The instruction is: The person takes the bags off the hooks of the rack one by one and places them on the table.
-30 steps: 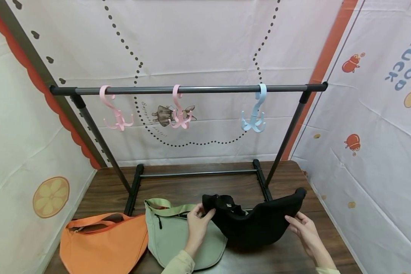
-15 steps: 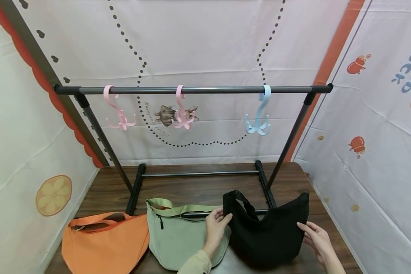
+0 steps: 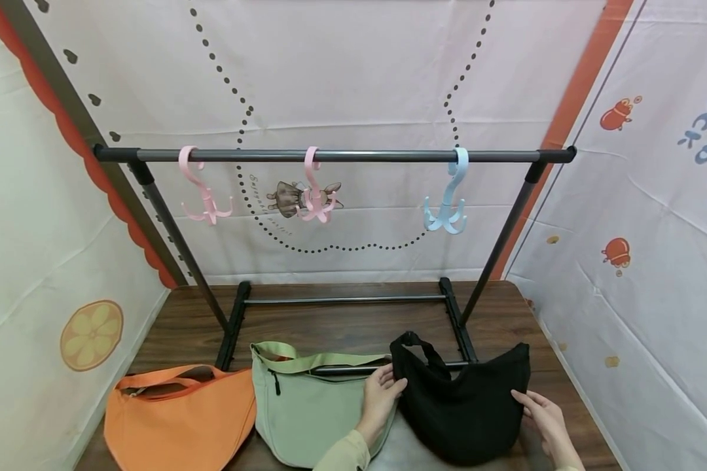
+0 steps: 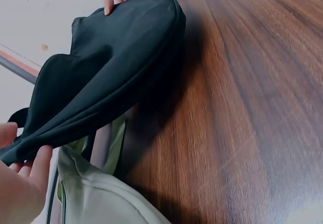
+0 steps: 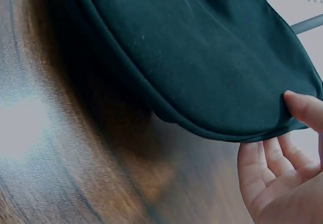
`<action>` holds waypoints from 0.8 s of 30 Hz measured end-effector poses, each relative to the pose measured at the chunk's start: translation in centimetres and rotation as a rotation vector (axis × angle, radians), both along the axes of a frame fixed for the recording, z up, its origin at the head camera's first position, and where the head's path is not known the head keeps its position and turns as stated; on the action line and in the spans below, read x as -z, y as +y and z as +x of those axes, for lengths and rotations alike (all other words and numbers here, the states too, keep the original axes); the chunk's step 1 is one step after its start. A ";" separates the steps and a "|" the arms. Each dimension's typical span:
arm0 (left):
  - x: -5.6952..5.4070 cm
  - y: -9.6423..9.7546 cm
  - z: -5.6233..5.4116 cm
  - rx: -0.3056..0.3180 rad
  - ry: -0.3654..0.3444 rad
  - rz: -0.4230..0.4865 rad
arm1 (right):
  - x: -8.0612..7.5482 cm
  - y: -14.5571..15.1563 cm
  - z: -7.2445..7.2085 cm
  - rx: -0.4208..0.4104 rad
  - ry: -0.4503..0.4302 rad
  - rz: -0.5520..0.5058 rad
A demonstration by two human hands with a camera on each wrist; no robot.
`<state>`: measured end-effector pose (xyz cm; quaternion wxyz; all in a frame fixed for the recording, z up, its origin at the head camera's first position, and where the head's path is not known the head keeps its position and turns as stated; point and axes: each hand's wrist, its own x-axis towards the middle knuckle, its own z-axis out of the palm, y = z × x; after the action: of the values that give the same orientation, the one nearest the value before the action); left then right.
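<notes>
A black shoulder bag (image 3: 462,409) is held between my two hands at the front right of the table. My left hand (image 3: 381,396) pinches its left end, thumb on the front side and fingers behind. At the bag's right edge, my right hand (image 3: 543,418) pinches the fabric between thumb and fingers, as the right wrist view also shows. The bag's short strap (image 3: 427,353) stands up in a loop on its left side. A green bag (image 3: 312,412) lies just left of it, partly behind my left hand. Further left lies an orange bag (image 3: 179,418).
Behind the bags stands a black metal rack with a top bar (image 3: 377,156). Two pink hooks (image 3: 206,199) (image 3: 316,196) and a blue hook (image 3: 446,206) hang from it. Printed white cloth (image 3: 642,314) surrounds the wooden table (image 3: 342,327).
The black bag has been lowered toward the table's front and swung more upright, its strap side turned up. My left hand moved right with it, and my right hand moved slightly right and down.
</notes>
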<state>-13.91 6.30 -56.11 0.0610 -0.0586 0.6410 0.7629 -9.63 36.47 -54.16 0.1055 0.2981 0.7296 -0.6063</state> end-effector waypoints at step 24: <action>-0.8 -2.1 0.6 0.190 0.088 -0.173 | 1.2 -1.0 -0.4 0.028 0.131 0.275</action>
<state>-13.33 4.17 -55.31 0.0997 0.0309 0.7092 0.6972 -10.03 35.43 -55.40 0.0077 0.2797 0.8069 -0.5202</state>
